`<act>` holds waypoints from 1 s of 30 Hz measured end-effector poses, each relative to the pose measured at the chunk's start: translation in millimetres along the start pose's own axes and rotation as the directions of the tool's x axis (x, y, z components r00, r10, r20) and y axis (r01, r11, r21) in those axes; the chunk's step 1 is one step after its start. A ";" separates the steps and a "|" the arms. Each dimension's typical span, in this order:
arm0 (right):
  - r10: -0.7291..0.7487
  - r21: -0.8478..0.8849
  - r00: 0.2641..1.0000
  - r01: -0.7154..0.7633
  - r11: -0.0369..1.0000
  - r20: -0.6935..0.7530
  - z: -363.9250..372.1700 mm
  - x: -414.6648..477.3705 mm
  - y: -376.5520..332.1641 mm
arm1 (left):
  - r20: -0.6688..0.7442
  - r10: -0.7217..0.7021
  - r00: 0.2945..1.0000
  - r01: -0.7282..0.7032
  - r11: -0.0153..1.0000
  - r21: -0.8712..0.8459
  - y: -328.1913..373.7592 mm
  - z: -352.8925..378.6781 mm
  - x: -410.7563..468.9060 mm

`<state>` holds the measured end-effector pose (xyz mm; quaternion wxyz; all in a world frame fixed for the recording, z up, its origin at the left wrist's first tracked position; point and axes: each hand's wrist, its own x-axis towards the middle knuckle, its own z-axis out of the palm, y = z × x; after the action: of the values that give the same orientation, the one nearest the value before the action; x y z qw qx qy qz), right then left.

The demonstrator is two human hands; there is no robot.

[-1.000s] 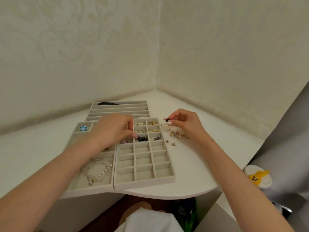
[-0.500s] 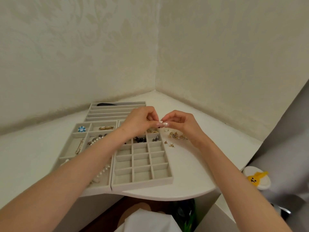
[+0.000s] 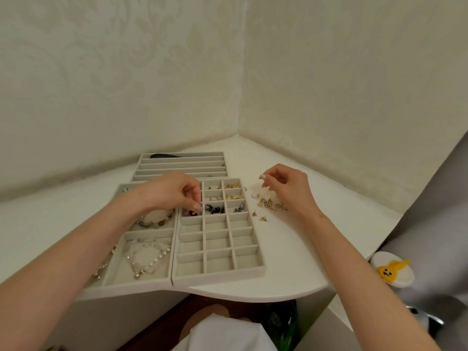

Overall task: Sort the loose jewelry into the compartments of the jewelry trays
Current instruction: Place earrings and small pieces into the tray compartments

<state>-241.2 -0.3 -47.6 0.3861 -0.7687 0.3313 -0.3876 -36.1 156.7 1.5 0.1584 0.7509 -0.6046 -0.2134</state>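
Observation:
A grey grid tray of small compartments lies in the middle of the white corner table. Its far compartments hold gold and dark earrings. My left hand reaches down into the tray's left column, fingertips pinched on a small pink and black piece. To the tray's right, loose gold earrings lie on the table. My right hand hovers just above them with curled fingers and thumb against fingertip; nothing shows in it. The left tray holds a pearl bracelet and a beaded bracelet.
A third tray with long slots sits behind, near the wall corner. The table's curved front edge is close to me. A white and yellow plush item and grey fabric are at the right, off the table.
Half a second ago my hands met fingertip to fingertip above the grid tray. Now my left hand has dropped into the left column and my right hand has drawn back over the loose pile.

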 end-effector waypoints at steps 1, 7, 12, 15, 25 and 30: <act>0.001 -0.004 1.000 -0.001 1.000 -0.003 -0.1 0.3 0.2 | -0.039 -0.002 0.999 0.001 1.000 -0.008 1.4 0.2 0.1; 0.011 -0.015 0.999 -0.012 1.000 -0.032 -1.6 2.2 2.4 | -0.297 0.044 0.954 -0.044 0.999 0.007 10.1 -4.9 6.9; 0.044 -0.015 0.996 -0.045 0.999 -0.083 -3.9 4.9 6.6 | -0.338 0.070 0.938 -0.079 0.997 -0.014 20.7 3.9 22.8; 0.061 -0.029 0.994 -0.064 0.998 -0.094 -3.9 5.7 7.7 | -0.324 0.094 0.942 -0.095 0.995 0.011 31.9 13.1 37.4; 0.093 -0.009 0.974 -0.097 0.995 -0.205 -11.4 6.6 8.7 | -0.226 0.173 0.959 -0.077 0.923 0.378 70.0 30.4 98.1; 0.167 0.035 0.946 -0.164 0.986 -0.277 -23.5 9.5 18.9 | -0.086 0.134 0.987 -0.096 0.933 0.347 71.2 38.6 106.3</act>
<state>-260.6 -25.0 -51.0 0.3711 -0.6737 0.4437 -0.4600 -96.8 38.2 -10.1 0.0704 0.7406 -0.6660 -0.0545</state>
